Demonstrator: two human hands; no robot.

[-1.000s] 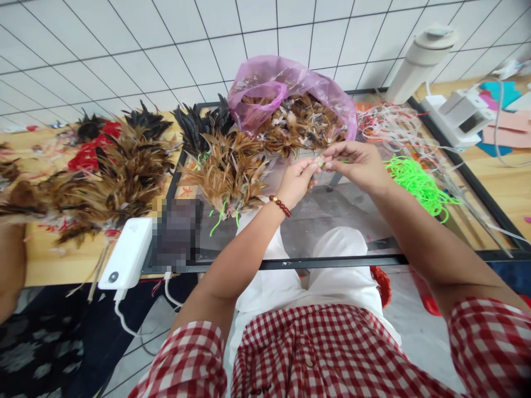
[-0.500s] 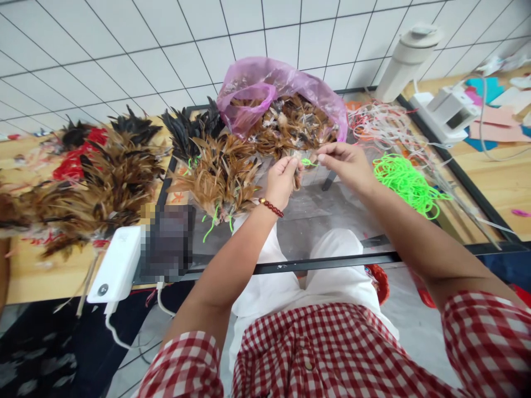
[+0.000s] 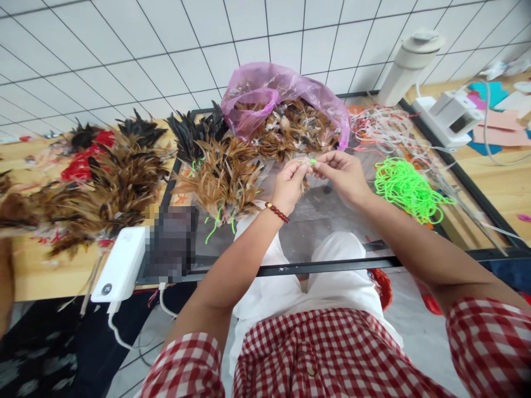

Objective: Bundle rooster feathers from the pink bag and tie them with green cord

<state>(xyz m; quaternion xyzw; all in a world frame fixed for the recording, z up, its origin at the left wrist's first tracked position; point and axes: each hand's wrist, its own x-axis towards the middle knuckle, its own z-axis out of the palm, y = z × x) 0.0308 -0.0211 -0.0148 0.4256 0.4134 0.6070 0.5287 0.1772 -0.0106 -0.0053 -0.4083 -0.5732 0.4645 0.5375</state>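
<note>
My left hand [image 3: 289, 183] and my right hand [image 3: 341, 173] meet over a glass-topped table [image 3: 332, 221], both pinched on a small bundle of brown feathers [image 3: 306, 163] bound with a bit of neon green cord. A red bead bracelet sits on my left wrist. Just behind my hands a pink plastic bag [image 3: 282, 91] lies open with loose brown feathers inside. Finished feather bundles [image 3: 219, 177] with green ties lie to the left of my left hand.
A heap of neon green cord [image 3: 409, 188] and pale strips lie right of my hands. More feather bundles [image 3: 103, 182] cover the wooden table at left. A white power bank [image 3: 120, 265] sits at the near left edge, a white bottle [image 3: 409, 63] at back right.
My hands were drawn slightly apart with green cord stretched between them; now they are close together again on the bundle. The view shifted a little.
</note>
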